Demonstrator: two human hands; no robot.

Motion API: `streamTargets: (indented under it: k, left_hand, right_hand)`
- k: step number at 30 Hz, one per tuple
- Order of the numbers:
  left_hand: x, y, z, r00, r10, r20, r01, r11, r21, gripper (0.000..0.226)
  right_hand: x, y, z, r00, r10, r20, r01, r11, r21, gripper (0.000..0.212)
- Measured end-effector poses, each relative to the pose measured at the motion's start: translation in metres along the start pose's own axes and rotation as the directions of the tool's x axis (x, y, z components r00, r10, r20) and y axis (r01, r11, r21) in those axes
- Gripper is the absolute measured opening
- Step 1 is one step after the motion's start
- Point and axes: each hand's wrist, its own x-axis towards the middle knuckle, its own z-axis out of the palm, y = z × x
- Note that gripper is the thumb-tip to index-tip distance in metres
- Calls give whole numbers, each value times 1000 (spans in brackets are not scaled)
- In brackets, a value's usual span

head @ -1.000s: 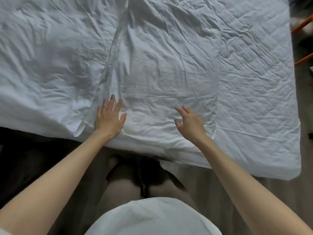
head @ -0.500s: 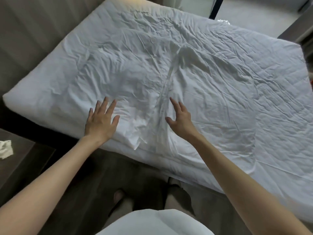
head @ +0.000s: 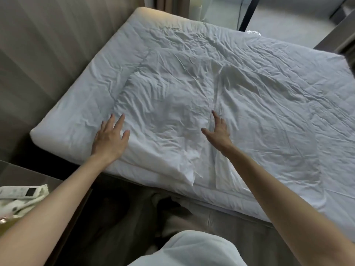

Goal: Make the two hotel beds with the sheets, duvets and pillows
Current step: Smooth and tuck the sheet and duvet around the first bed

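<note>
Now smoothing the white sheet lying crumpled across the bed in mid-frame, using left hand and right hand, each grip spread, pinching nothing. Probably handling light, soft and slippery; best taking hold at the loose corner, lower centre. Counting one bed, one sheet, two hands.

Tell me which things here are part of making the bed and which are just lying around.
For the job: sheet, mattress, left hand, right hand.
Lying about: remote, cloth, side table.
</note>
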Motion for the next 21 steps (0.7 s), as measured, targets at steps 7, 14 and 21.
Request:
streamTargets:
  k: [7,14,21]
  left_hand:
    - [101,14,0,995,82,51,-83,996,36,57]
    - [229,41,29,958,204,202,-224,971,81,57]
    - [329,67,72,921,285,267,-337,925,174,58]
  right_hand:
    - [89,-6,17,991,119,-53,-109,982,156,79]
    - [203,8,43,935,336,-116,-295,915,274,78]
    - [284,44,66,888,446,-113,-389,859,333,85]
